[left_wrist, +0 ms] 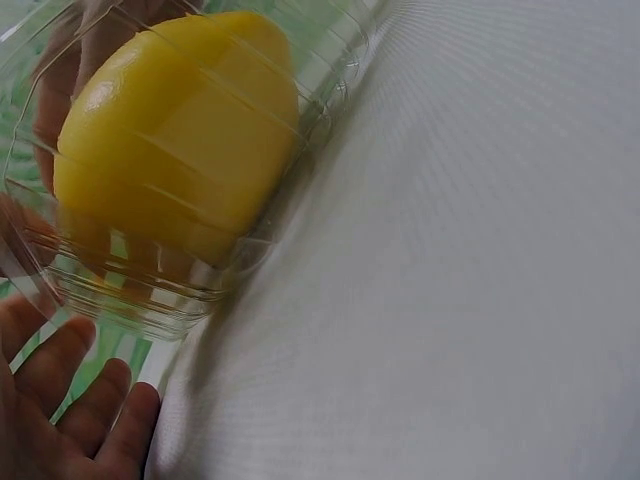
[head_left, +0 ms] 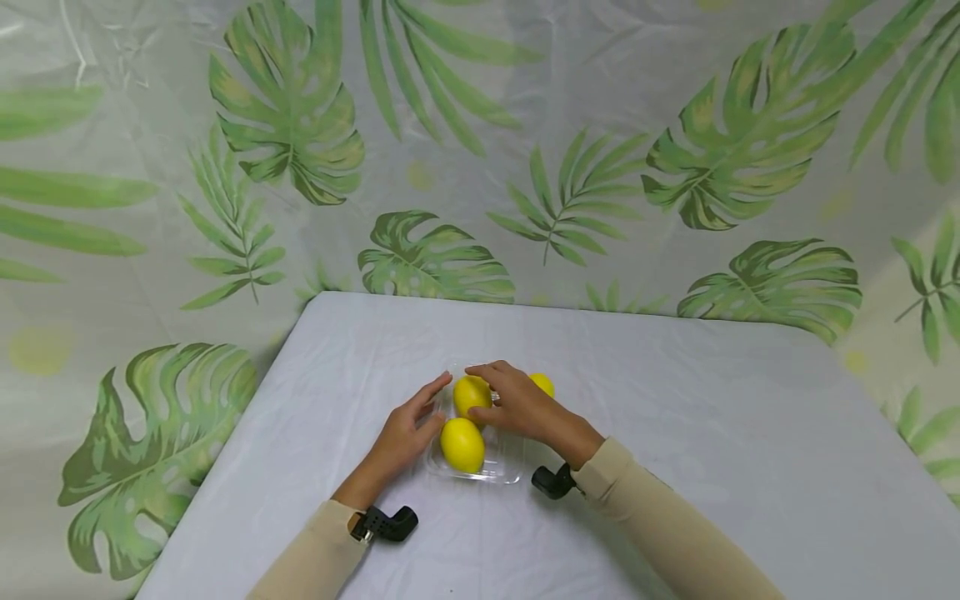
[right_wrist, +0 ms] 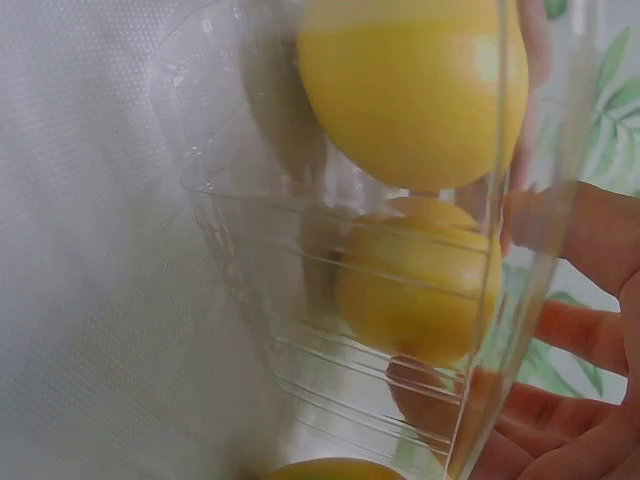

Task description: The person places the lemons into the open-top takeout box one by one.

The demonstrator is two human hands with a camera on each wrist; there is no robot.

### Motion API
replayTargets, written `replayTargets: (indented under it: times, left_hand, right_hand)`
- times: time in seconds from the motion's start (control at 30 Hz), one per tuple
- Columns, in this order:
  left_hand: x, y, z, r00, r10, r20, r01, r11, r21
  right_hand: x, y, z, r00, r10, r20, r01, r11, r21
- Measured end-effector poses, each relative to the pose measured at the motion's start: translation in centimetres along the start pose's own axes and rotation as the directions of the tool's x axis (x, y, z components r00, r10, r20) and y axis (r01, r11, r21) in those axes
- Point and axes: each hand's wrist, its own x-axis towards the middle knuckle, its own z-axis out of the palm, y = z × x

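Two yellow lemons sit in a clear plastic container. The near lemon lies toward its front, and the far lemon sits behind it. My right hand reaches over the right rim and holds the far lemon between thumb and fingers. Along the container's left side is my left hand, its fingers extended and relaxed, with no lemon in its grasp. The near lemon shows large through the clear wall in the left wrist view.
A third lemon rests to the container's right, partly behind my right hand. The table has a white cloth. A leaf-printed curtain hangs behind its far edge. Each wrist carries a black camera mount.
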Motion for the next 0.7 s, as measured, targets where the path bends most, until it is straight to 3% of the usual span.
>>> replayTargets:
  times: [0.7]
  left_hand:
    - [0.0, 0.0, 0.0, 1.000, -0.021, 0.000, 0.021, 1.000, 0.001]
  right_hand:
    - [-1.4, 0.4, -1.7, 0.999, 0.011, -0.039, -0.009, 0.999, 0.054]
